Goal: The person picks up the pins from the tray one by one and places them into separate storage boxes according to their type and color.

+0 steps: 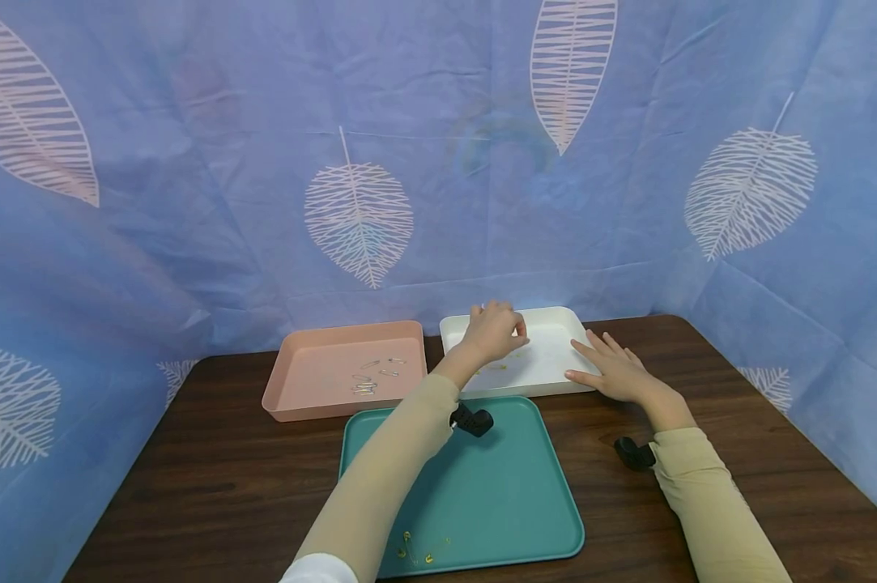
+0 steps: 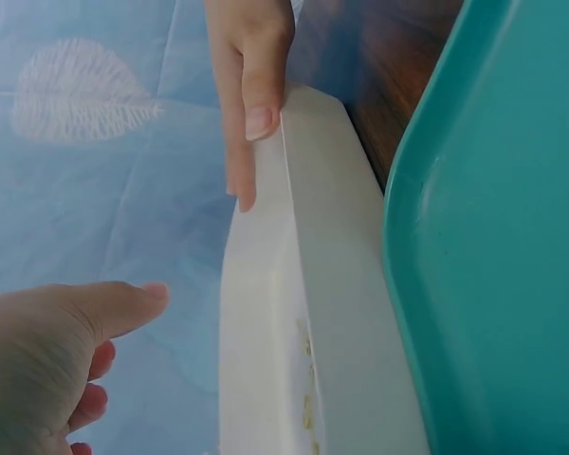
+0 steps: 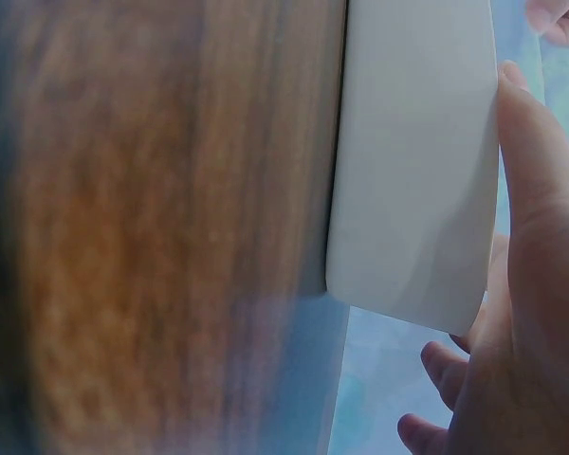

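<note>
My left hand (image 1: 491,334) hovers above the white tray (image 1: 555,317), its fingers loosely bent. In the left wrist view its thumb (image 2: 123,305) points out apart from the fingers, and no held thing shows. Several gold safety pins (image 1: 498,368) lie in the white tray, partly hidden by that hand. At the tray's right end my right hand (image 1: 613,368) touches the rim with its fingers spread. Under the left forearm lies a teal tray (image 1: 489,486). A few gold safety pins (image 1: 409,547) are near its front edge.
Left of the white tray stands a pink tray (image 1: 307,380) with several silver safety pins (image 1: 365,387). All three trays are on a dark wooden table (image 1: 212,470). A blue leaf-patterned cloth (image 1: 438,202) hangs right behind the table.
</note>
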A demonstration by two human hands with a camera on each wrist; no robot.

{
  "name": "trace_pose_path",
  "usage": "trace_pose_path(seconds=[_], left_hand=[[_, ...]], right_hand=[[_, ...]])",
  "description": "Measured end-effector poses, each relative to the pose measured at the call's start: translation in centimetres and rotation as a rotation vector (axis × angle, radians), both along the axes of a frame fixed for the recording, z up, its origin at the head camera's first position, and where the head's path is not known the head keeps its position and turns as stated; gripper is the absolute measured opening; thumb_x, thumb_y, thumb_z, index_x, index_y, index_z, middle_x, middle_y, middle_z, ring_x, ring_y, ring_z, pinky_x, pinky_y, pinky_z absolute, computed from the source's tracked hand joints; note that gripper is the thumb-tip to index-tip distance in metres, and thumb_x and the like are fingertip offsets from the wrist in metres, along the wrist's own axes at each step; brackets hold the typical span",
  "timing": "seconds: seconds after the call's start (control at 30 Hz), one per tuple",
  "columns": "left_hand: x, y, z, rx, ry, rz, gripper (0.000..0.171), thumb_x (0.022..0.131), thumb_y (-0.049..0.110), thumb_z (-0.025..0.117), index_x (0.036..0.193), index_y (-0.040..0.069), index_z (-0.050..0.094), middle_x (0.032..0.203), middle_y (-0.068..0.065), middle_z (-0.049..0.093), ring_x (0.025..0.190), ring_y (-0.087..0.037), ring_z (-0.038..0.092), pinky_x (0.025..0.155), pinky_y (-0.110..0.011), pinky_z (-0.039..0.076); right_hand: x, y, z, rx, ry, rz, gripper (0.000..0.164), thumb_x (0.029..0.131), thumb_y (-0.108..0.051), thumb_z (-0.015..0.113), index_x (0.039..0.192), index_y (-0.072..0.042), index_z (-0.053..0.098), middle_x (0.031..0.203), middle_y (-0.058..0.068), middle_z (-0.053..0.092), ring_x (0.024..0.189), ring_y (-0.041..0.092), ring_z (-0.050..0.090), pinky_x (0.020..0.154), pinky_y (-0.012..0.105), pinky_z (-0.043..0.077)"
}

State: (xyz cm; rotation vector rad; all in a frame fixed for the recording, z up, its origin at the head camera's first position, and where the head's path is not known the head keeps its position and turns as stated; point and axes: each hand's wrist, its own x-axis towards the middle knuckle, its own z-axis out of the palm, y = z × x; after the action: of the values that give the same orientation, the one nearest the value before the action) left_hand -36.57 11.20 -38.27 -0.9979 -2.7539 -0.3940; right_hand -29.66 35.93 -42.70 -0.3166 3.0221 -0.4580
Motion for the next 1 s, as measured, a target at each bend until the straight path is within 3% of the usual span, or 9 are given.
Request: trace_pose_path(seconds=[0.47, 0.73, 1.0], left_hand=[[3.1, -3.8, 0.8, -0.049, 0.140, -0.074, 0.011, 0.093, 0.040, 0.064, 0.087, 0.031, 0.066, 0.088, 0.009, 0.054, 0.082, -0.012, 0.042, 0.078, -0.035, 0.029], [5.2, -6.5, 1.1, -0.069, 0.175, -0.090, 0.011, 0.091, 0.041, 0.066, 0.088, 0.030, 0.065, 0.089, 0.008, 0.054, 0.084, -0.013, 0.041, 0.080, -0.037, 0.030], [7.0, -9.4, 1.2, -0.035, 0.199, -0.119, 0.011, 0.090, 0.039, 0.068, 0.090, 0.028, 0.066, 0.087, 0.006, 0.053, 0.079, -0.013, 0.037, 0.074, -0.035, 0.022]], right_hand=[[0.2, 0.0, 0.0, -0.020, -0.004, 0.005, 0.084, 0.093, -0.060, 0.051, 0.154, -0.008, 0.026, 0.160, 0.029, 0.008, 0.145, 0.054, 0.004, 0.109, 0.074, 0.005], [0.4, -0.1, 0.3, -0.038, 0.010, 0.011, 0.082, 0.094, -0.057, 0.053, 0.153, -0.006, 0.028, 0.160, 0.029, 0.011, 0.145, 0.054, 0.004, 0.109, 0.074, 0.005], [0.5, -0.1, 0.4, -0.055, 0.015, 0.022, 0.082, 0.094, -0.056, 0.054, 0.153, -0.005, 0.029, 0.159, 0.030, 0.009, 0.145, 0.054, 0.004, 0.110, 0.074, 0.004]])
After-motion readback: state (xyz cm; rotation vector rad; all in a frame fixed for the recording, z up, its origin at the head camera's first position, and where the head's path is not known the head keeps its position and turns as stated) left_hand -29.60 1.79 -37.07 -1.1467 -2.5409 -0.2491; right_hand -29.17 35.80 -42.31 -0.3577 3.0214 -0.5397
